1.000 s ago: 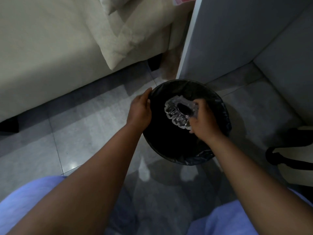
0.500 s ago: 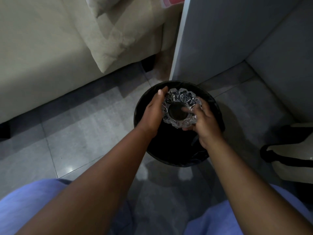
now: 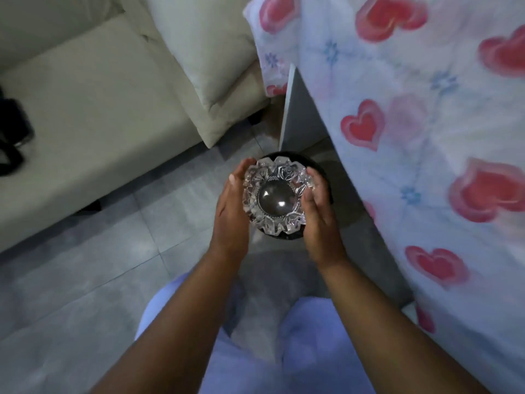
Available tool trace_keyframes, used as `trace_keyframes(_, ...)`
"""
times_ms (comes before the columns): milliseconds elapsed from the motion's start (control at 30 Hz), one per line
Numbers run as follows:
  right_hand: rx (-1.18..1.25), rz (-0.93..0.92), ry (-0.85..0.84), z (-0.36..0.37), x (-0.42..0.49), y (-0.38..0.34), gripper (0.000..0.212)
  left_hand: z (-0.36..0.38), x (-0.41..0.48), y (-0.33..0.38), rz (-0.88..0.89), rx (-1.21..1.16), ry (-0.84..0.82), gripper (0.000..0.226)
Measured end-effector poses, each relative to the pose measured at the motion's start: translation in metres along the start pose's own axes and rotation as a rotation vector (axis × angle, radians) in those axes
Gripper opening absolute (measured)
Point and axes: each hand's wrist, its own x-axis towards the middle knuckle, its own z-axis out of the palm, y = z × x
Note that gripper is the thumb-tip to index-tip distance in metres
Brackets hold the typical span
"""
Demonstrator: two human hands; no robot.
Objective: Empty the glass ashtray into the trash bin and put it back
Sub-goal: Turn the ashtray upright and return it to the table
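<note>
The cut-glass ashtray (image 3: 277, 199) is upright with its bowl facing up, and nothing shows in the bowl. Both hands hold it: my left hand (image 3: 231, 210) cups its left side and my right hand (image 3: 319, 214) cups its right side. The black trash bin (image 3: 325, 173) stands on the floor directly below and is mostly hidden behind the ashtray and hands. Only parts of its rim show.
A table covered with a heart-patterned cloth (image 3: 426, 137) fills the right side, its white leg (image 3: 295, 115) just behind the bin. A cream sofa (image 3: 99, 109) with a cushion (image 3: 216, 61) lies to the left. Dark objects (image 3: 14, 137) rest on the sofa. Grey tiled floor (image 3: 85, 265) spreads below.
The ashtray has been turned upright and lifted up out of the bin. My left hand left the bin rim and now holds the ashtray. The view has risen, bringing the tablecloth in.
</note>
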Motion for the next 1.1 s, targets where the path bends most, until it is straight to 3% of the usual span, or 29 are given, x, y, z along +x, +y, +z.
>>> trace_keyframes(100, 0.063, -0.022, 0.049, -0.019, -0.041, -0.071, 0.047, 0.018, -0.037, 0.069, 0.045, 0.059, -0.056, 0.061)
trace_keyframes(233, 0.0, -0.081, 0.16, -0.064, -0.081, -0.143, 0.06, 0.065, -0.081, 0.139, 0.068, 0.075, -0.121, 0.06)
trace_keyframes(433, -0.027, -0.037, 0.334, -0.166, -0.128, -0.208, 0.062, 0.167, -0.134, 0.184, 0.03, 0.034, -0.334, 0.054)
trace_keyframes(567, -0.008, 0.019, 0.48, -0.239, -0.156, -0.214, 0.067, 0.247, -0.168, 0.18, 0.086, 0.215, -0.512, 0.055)
trace_keyframes(833, -0.03, 0.147, 0.648, -0.329, -0.16, -0.183, 0.075, 0.343, -0.183, 0.145, 0.088, 0.336, -0.686, 0.046)
trace_keyframes(1000, -0.047, 0.163, 0.716, -0.355, -0.147, -0.171, 0.084, 0.38, -0.173, 0.132, 0.108, 0.422, -0.733, 0.024)
trace_keyframes(1100, -0.11, 0.197, 0.73, -0.361, -0.138, -0.158, 0.088, 0.39, -0.169, 0.128, 0.124, 0.429, -0.743, 0.029)
